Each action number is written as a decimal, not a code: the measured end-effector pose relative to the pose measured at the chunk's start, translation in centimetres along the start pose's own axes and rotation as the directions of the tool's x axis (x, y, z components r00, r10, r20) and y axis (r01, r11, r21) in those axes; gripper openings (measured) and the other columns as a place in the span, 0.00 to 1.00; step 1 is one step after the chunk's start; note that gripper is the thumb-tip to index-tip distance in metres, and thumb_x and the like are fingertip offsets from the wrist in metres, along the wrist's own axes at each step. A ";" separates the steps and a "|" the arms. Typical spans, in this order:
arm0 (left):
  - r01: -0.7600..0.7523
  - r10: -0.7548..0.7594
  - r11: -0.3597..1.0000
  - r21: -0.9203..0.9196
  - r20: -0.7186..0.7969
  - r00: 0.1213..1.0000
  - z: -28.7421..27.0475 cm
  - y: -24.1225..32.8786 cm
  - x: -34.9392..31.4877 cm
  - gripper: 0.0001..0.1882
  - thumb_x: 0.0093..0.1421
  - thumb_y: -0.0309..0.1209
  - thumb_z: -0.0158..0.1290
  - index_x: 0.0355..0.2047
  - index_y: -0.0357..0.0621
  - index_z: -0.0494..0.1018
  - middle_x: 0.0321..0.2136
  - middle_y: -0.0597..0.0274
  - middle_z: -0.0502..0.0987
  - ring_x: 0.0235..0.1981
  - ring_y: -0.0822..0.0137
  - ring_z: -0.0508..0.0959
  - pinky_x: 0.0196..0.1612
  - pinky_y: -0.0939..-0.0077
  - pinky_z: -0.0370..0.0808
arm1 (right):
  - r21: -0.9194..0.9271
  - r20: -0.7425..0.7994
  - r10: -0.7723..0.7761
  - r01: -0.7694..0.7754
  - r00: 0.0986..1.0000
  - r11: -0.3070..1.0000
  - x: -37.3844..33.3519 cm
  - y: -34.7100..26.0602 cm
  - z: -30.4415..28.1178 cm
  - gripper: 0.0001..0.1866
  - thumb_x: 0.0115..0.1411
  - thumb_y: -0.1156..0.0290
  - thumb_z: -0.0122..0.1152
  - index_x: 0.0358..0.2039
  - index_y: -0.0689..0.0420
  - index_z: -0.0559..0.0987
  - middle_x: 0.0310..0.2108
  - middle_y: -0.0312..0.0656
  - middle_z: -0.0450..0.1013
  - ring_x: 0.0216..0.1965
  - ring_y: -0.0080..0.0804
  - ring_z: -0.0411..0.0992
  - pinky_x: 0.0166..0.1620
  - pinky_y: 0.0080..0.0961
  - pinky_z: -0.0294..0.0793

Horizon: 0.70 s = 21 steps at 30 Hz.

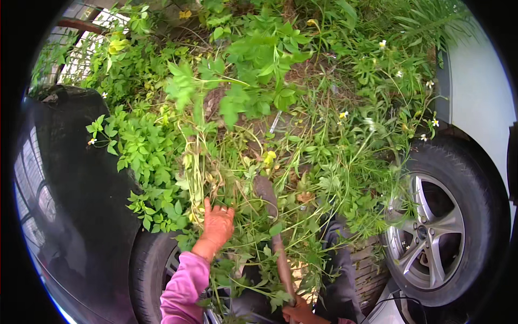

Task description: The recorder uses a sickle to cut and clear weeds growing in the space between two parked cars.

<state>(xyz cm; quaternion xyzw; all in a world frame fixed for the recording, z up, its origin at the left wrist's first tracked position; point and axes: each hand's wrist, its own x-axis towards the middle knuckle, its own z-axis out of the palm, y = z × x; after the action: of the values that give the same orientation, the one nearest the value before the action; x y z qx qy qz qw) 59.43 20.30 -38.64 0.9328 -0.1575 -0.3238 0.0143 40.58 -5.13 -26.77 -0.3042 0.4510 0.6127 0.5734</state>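
Note:
My left hand (217, 225), in a pink sleeve, is closed round a bunch of pale weed stems (197, 175) left of the middle. Their leafy tops lean up and away from me, blurred by motion. Low in the picture, my right hand (303, 311) grips the wooden handle (282, 259) of a tool. Its brown, rusty-looking head (265, 194) lies among the weeds just right of my left hand. Leaves cover part of the head, so I cannot tell its exact kind.
A dark car (81, 178) stands close on the left, and a light car's wheel (431, 232) on the right. Thick weeds with small white flowers (382, 44) fill the gap. Brick paving (367, 270) shows beside my legs (340, 270). A fence stands at the far left.

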 end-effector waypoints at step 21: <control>0.256 -0.209 0.961 -0.103 0.331 0.920 9.3 7.5 21.2 0.33 0.50 0.51 0.39 0.54 0.49 0.51 0.45 0.50 0.66 0.42 0.56 0.70 0.43 0.68 0.67 | 0.025 -0.416 -0.461 0.516 0.784 0.856 1.2 -6.2 -10.9 0.13 0.39 0.83 0.49 0.28 0.62 0.61 0.12 0.39 0.62 0.10 0.25 0.63 0.12 0.21 0.63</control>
<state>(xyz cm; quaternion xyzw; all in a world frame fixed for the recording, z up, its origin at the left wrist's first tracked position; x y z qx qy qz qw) 67.37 7.46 -57.75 0.8771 -0.0219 -0.4795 0.0175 44.88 -14.84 -33.51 -0.4877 0.5037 0.3360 0.6290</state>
